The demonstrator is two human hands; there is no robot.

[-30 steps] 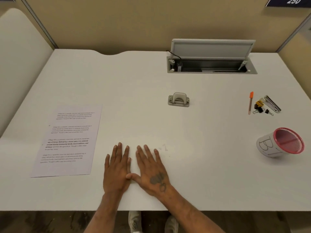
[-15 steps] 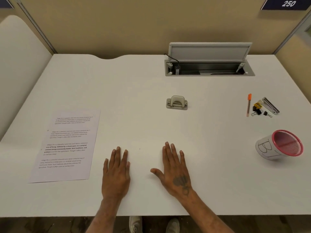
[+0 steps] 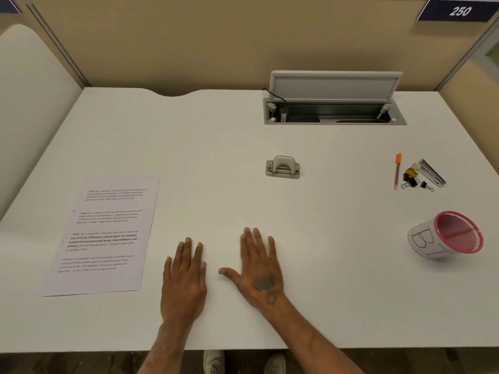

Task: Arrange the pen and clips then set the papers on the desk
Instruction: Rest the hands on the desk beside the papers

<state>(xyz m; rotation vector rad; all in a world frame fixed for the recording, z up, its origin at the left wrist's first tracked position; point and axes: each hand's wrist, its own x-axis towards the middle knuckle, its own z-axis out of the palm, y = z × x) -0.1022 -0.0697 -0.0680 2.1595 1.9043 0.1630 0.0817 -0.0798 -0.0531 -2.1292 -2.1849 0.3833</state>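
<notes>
Hands (image 3: 221,276) flat (empty), papers (image 3: 102,236) left

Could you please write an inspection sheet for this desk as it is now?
Surface: white desk, clean.
Job's things: paper flat at left; pen and clips at right.
Clutter: hole punch, stapler, pink cup on its side.
Grippers: left hand and right hand flat, empty.
Cables: black cable into open cable box.
Surroundings: beige partition walls, sign 250.
</notes>
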